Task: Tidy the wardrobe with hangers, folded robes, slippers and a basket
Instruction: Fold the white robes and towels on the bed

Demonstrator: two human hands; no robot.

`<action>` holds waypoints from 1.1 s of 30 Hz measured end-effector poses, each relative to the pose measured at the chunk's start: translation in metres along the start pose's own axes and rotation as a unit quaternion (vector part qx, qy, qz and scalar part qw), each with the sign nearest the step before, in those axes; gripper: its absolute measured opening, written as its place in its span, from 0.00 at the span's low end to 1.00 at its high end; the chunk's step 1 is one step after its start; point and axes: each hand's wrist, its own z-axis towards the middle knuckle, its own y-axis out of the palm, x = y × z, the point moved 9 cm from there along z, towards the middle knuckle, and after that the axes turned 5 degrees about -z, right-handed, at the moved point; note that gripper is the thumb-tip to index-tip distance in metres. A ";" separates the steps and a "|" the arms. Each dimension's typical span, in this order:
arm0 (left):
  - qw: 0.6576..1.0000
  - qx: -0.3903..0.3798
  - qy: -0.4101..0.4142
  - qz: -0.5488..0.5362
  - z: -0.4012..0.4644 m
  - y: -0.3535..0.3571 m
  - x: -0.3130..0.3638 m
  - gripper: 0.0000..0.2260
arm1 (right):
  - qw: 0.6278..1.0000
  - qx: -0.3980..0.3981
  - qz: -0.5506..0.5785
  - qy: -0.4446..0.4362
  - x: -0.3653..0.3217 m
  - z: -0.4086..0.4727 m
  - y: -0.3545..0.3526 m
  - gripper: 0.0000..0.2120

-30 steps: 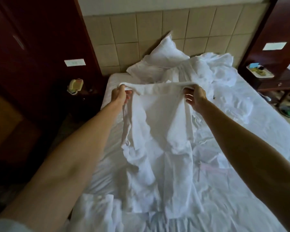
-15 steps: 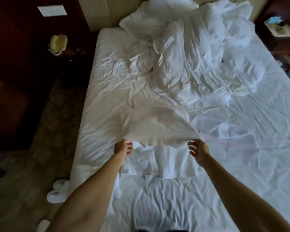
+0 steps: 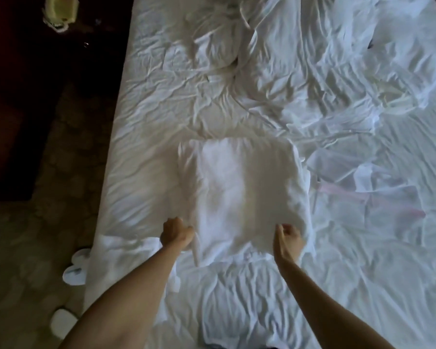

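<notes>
A white robe [image 3: 239,192] lies folded into a rough rectangle on the bed [image 3: 141,182], its far edge away from me. My left hand [image 3: 175,231] grips the robe's near left corner with curled fingers. At the near right corner my right hand [image 3: 288,239] pinches the cloth. White slippers [image 3: 74,267] lie on the floor by the bed's left side, and another slipper [image 3: 61,323] sits closer to me.
Crumpled white bedding and pillows [image 3: 275,54] are heaped at the far end of the bed. More loose white cloth [image 3: 126,250] hangs over the near left edge. A pale telephone [image 3: 59,8] sits on dark furniture at the far left. Patterned floor runs along the left.
The robe, held up in the air a second ago, has been lowered and laid folded on the bed. Both hands came down and toward me with it. My view tilted downward.
</notes>
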 end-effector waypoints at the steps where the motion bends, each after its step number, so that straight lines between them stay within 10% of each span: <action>1: 1.000 0.012 0.021 0.007 0.017 -0.005 0.012 0.22 | 0.999 -0.021 -0.021 -0.039 -0.014 -0.005 0.033 0.10; 6: 0.990 0.029 -0.003 -0.140 0.104 -0.017 0.044 0.39 | 0.945 -0.124 -0.222 -0.204 -0.050 -0.053 0.201 0.30; 12: 0.960 -0.010 -0.050 -0.277 0.175 0.011 0.042 0.47 | 0.893 -0.148 -0.393 -0.160 -0.022 -0.067 0.304 0.64; 17: 0.930 -0.043 0.022 -0.363 0.200 0.004 0.079 0.25 | 0.894 -0.069 -0.404 -0.181 -0.025 -0.049 0.311 0.45; 21: 0.938 0.044 0.035 -0.342 0.180 -0.016 0.107 0.27 | 0.944 -0.140 -0.221 -0.201 -0.034 -0.013 0.262 0.22; 28: 0.908 0.077 0.216 -0.352 0.050 0.019 0.265 0.18 | 0.964 -0.263 0.024 0.038 0.003 0.078 0.099 0.07; 33: 0.918 -0.028 0.249 -0.308 0.004 0.105 0.365 0.20 | 0.972 -0.211 0.019 0.102 0.050 0.145 0.021 0.26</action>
